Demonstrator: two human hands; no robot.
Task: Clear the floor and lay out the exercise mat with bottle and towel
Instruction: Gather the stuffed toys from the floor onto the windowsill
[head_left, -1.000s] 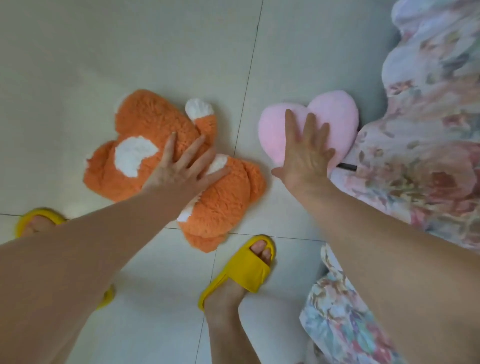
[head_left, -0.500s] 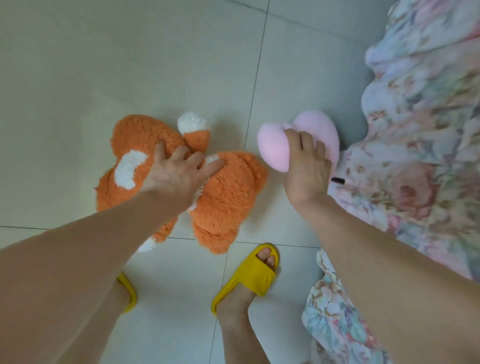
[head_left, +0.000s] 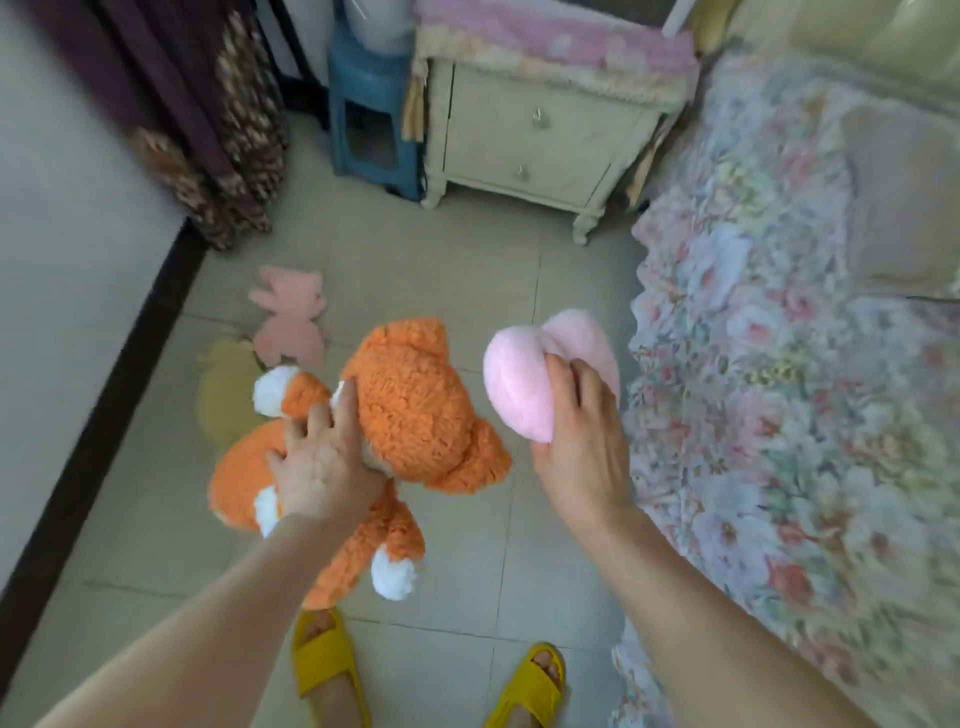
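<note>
Head view, looking down a narrow strip of pale glazed floor tile (head_left: 457, 270). The strip is bounded at the left of the frame by a white wall with a dark skirting board (head_left: 98, 410), at the right by the scalloped edge of a quilted floral bedspread (head_left: 769, 395), and at the top by a cream two-drawer bedside cabinet (head_left: 535, 140) with a blue plastic stool (head_left: 371, 119) just beside it and a dark patterned curtain (head_left: 208, 114) in the upper left.

The left hand (head_left: 324, 462) is clenched around the middle of a shaggy orange plush fox with white tufted tips (head_left: 410, 410), held clear of the tiles at frame centre. The right hand (head_left: 582, 436) grasps a smooth pink heart-shaped plush cushion (head_left: 519, 379) by its lower lobe, also raised, just beside the bedspread edge.

Two flat soft toys lie on the tiles left of centre: a pink bear-shaped plush (head_left: 288, 317) and, touching it below, a pale yellow rounded plush (head_left: 228, 395), partly hidden behind the fox. The tiles between these and the bedspread are open.

At the bottom edge stand two feet in yellow moulded slide sandals (head_left: 324, 660).
</note>
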